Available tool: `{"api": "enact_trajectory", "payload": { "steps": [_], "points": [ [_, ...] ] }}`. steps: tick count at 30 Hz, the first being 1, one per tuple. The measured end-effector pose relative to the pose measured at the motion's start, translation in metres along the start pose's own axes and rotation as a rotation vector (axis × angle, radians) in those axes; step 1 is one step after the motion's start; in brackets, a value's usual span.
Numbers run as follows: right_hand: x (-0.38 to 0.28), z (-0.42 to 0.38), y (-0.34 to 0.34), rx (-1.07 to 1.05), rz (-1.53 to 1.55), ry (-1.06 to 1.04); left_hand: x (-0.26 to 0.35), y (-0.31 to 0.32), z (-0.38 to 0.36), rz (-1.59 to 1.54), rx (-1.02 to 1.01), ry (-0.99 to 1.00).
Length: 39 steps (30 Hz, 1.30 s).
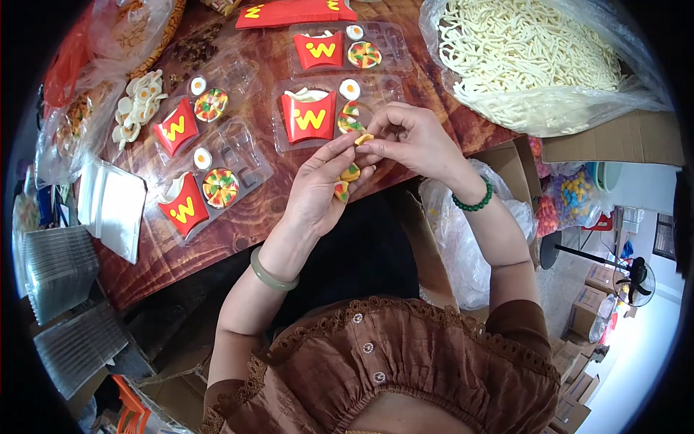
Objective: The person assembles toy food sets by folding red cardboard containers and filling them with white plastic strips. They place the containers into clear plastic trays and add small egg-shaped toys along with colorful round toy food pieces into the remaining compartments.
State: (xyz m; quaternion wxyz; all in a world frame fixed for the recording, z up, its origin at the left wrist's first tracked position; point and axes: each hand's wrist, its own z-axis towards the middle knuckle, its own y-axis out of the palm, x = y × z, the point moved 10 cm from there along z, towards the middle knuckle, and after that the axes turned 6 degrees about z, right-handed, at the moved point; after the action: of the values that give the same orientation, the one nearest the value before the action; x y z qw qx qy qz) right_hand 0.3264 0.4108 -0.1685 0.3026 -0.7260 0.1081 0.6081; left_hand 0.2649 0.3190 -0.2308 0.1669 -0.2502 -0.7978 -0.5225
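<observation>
My left hand (322,181) holds several small pizza wedges (342,189) in its curled fingers. My right hand (412,137) pinches a small yellow-orange piece (363,139) against my left fingertips. Just beyond my hands, a clear tray (283,90) holds a red fries box (309,118), a toy egg (350,89) and a partly filled pizza round (350,116). Behind it, another tray (397,56) has a red box (319,50), an egg (354,32) and a full pizza (364,54). Two similar filled trays lie at the left.
A plastic bag of pale strips (528,65) fills the table's back right. White egg pieces (137,107) are heaped at the left. Stacked clear trays (58,271) stand beyond the left edge. Flat red boxes (293,13) lie at the back.
</observation>
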Motion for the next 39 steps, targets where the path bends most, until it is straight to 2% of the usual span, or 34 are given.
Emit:
{"api": "enact_trajectory", "payload": {
  "steps": [2,3,5,7,9,13,18,22,24,27,29,30,34,36,38,39],
  "points": [
    [-0.001,0.000,-0.015,0.140,0.050,-0.005,0.002,-0.001,0.000,-0.004,-0.003,0.000],
    [-0.002,0.002,-0.016,0.138,0.051,-0.006,0.006,-0.001,-0.001,0.007,-0.008,0.014],
    [-0.029,0.007,-0.029,0.252,-0.419,-0.199,0.009,0.000,-0.001,0.021,-0.015,0.021],
    [-0.019,0.012,-0.027,0.252,-0.515,-0.250,0.010,-0.005,0.000,-0.016,0.043,0.018],
    [-0.031,0.009,-0.011,0.232,-0.728,-0.469,0.008,-0.008,0.002,-0.019,0.051,0.013],
    [-0.028,0.005,-0.001,0.114,-0.755,-0.416,0.005,-0.015,0.004,-0.040,0.070,-0.007],
    [-0.021,0.003,0.002,-0.015,-0.653,-0.353,0.003,-0.014,0.006,-0.067,0.038,-0.002],
    [-0.016,0.008,0.001,-0.009,-0.607,-0.403,0.005,-0.007,0.002,-0.107,0.001,0.001],
    [-0.013,0.011,-0.009,0.070,-0.467,-0.293,0.007,-0.004,0.002,-0.134,-0.018,0.003],
    [-0.026,0.005,-0.010,0.089,-0.305,-0.255,0.010,0.001,0.001,-0.169,-0.037,0.014],
    [-0.050,-0.002,0.013,-0.050,-0.299,-0.423,0.009,0.002,0.000,-0.175,-0.038,0.012],
    [-0.039,-0.001,0.023,-0.130,-0.173,-0.248,0.009,0.007,0.000,-0.197,-0.084,0.008],
    [-0.040,-0.001,0.027,-0.208,-0.205,-0.207,0.005,0.012,0.001,-0.259,-0.126,-0.023],
    [-0.025,0.000,0.014,-0.101,0.038,-0.035,0.004,0.008,-0.001,-0.163,-0.057,-0.020],
    [-0.016,0.002,-0.001,0.038,0.217,0.033,0.004,0.003,-0.003,-0.069,0.009,-0.023],
    [-0.014,0.004,-0.004,0.038,0.217,0.034,0.003,0.003,-0.003,-0.072,0.009,-0.039]
  ]
}}
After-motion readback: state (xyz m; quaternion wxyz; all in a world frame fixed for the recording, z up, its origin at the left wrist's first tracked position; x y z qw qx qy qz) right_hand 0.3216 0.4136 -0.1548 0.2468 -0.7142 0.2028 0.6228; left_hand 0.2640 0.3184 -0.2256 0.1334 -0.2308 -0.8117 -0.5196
